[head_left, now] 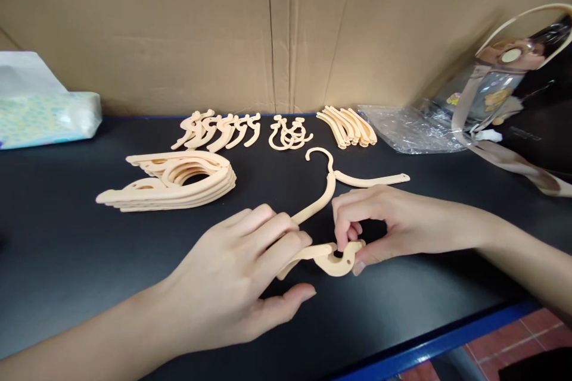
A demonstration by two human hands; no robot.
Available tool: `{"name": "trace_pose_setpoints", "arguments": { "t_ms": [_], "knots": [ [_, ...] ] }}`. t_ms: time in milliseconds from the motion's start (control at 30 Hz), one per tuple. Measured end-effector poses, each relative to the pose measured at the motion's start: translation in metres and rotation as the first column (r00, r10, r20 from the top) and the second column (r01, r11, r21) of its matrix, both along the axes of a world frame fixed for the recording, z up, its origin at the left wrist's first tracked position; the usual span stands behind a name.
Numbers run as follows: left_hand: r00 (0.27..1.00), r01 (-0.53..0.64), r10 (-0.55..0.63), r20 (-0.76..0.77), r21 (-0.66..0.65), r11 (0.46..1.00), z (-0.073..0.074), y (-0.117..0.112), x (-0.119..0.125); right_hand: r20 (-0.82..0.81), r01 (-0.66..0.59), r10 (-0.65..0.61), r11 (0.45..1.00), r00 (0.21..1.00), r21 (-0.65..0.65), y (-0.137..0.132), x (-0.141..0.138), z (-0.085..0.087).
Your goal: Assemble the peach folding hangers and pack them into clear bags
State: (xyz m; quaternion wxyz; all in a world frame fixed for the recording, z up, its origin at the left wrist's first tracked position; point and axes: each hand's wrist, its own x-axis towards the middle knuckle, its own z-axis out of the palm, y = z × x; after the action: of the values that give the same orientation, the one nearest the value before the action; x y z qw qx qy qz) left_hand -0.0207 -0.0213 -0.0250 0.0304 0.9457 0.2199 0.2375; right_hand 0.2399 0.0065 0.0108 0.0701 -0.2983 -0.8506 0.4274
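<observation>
A beige folding hanger with a hook (329, 161) lies partly put together on the table. One long arm (373, 181) stretches right from its joint, and another (315, 205) slopes down to my left hand. My left hand (263, 262) has its fingers curled over the hanger's lower arm, with the thumb apart below. A curved beige hanger piece (335, 265) meets the end of that arm; whether they are locked together I cannot tell. Between thumb and fingers, my right hand (369, 223) pinches this piece at its right end.
A stack of folded hangers (201, 190) sits at left. Along the back lie curved pieces (223, 131), loose hooks (286, 138) and slim arms (348, 128). Beyond are a plastic bag (411, 131), a strapped bottle (487, 92) and a tissue pack (49, 119). Cardboard (179, 30) walls the back.
</observation>
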Motion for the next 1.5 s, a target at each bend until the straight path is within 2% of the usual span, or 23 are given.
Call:
{"name": "trace_pose_setpoints", "arguments": {
  "t_ms": [133,200,300,400,467,567,633,700,867,1167,1333,1500],
  "knots": [
    [0.998,-0.002,0.019,-0.063,0.254,0.967,0.003,-0.006,0.004,-0.147,0.078,-0.050,0.978,0.988,0.191,-0.015,-0.018,-0.008],
    [0.995,-0.006,0.035,-0.088,0.305,0.952,0.004,-0.010,0.007,-0.208,0.092,-0.030,0.951,0.978,0.296,-0.021,-0.025,-0.011],
    [0.993,-0.047,0.074,-0.089,0.275,0.960,0.005,-0.012,0.008,-0.244,0.109,-0.016,0.922,0.970,0.372,-0.024,-0.027,-0.012],
    [0.985,-0.157,0.168,-0.039,0.206,0.966,0.006,-0.011,0.006,-0.268,0.161,-0.055,0.907,0.962,0.389,-0.015,-0.020,-0.013],
    [0.969,-0.239,0.246,-0.022,0.170,0.956,0.006,-0.009,0.003,-0.236,0.192,-0.085,0.856,0.968,0.479,-0.004,-0.012,-0.016],
    [0.938,-0.324,0.340,-0.068,0.176,0.929,0.004,-0.005,-0.001,-0.100,0.149,-0.110,0.769,0.989,0.621,0.011,-0.002,-0.024],
    [0.911,-0.372,0.396,-0.114,0.184,0.910,0.001,-0.002,-0.004,-0.053,0.111,-0.099,0.777,0.994,0.620,0.018,0.001,-0.029],
    [0.885,-0.415,0.441,-0.150,0.179,0.892,-0.001,0.000,-0.007,-0.060,0.089,-0.067,0.811,0.996,0.578,0.021,0.001,-0.033],
    [0.871,-0.435,0.465,-0.160,0.193,0.880,-0.003,0.003,-0.009,-0.143,0.096,-0.031,0.874,0.989,0.477,0.020,-0.002,-0.034],
    [0.887,-0.406,0.433,-0.162,0.173,0.897,-0.009,0.007,-0.009,-0.234,0.183,-0.084,0.878,0.969,0.442,0.022,-0.003,-0.036],
    [0.889,-0.377,0.428,-0.161,0.271,0.886,-0.007,0.008,-0.008,-0.243,0.196,-0.105,0.901,0.964,0.386,0.022,-0.004,-0.035],
    [0.911,-0.288,0.365,-0.192,0.337,0.896,0.001,0.008,-0.006,-0.242,0.195,-0.109,0.910,0.964,0.365,0.021,-0.004,-0.033]
  ]
}}
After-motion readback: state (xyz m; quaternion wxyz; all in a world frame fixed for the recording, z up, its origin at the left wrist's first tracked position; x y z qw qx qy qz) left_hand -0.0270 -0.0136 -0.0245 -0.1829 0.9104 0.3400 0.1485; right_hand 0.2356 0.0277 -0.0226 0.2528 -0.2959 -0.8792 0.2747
